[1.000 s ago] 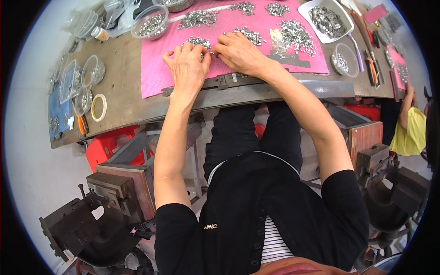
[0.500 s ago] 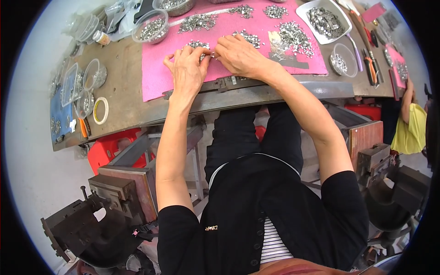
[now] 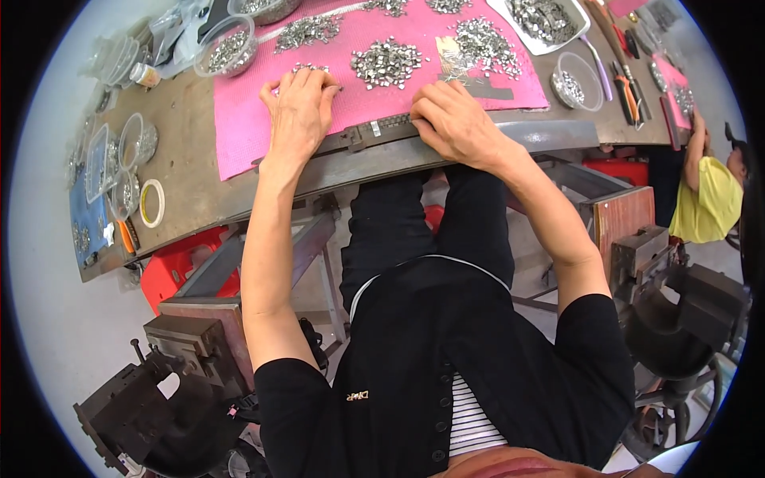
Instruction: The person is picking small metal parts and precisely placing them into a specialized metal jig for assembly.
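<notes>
A roll of tape (image 3: 151,202) lies by clear plastic cups (image 3: 135,142); orange-handled pliers (image 3: 626,86) far right.

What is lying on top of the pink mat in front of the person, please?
On the pink mat lie several heaps of small metal pieces and a long dark metal strip along its near edge. The left hand and right hand cover whatever lies beneath them.

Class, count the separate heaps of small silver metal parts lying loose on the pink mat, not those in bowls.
6, though the top edge may hide more: one by the left hand, one mid-mat, one right, three along the top.
</notes>
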Demonstrator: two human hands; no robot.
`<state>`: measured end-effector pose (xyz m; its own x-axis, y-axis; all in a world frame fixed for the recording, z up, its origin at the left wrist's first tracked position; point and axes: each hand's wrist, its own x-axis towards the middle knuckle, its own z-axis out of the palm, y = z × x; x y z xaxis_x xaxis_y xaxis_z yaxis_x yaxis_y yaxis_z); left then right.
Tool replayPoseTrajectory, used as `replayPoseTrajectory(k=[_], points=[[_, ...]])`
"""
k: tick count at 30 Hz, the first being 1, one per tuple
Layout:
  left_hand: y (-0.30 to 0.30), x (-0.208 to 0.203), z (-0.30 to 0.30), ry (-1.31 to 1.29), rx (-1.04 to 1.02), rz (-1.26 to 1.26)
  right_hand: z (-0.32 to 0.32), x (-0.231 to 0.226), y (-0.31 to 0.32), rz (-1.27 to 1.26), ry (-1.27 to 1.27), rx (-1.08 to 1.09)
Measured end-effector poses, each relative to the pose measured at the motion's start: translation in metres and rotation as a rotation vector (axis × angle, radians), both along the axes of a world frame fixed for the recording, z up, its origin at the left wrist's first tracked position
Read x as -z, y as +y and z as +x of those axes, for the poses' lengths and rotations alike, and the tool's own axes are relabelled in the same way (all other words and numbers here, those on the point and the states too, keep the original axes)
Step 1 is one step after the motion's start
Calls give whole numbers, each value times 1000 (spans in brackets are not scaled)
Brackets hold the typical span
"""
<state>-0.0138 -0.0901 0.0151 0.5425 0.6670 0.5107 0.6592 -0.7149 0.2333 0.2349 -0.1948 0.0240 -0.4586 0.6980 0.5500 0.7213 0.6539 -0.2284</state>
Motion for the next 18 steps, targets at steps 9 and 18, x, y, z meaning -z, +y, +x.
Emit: replayPoseTrajectory(k=[9,18], points=[[-39,-1,1,-124,-57,-51,-2,2,-1,65,-48,-3],[-33,-2,-8,-50,-116,-112,-35,5,67,-29,94,8]])
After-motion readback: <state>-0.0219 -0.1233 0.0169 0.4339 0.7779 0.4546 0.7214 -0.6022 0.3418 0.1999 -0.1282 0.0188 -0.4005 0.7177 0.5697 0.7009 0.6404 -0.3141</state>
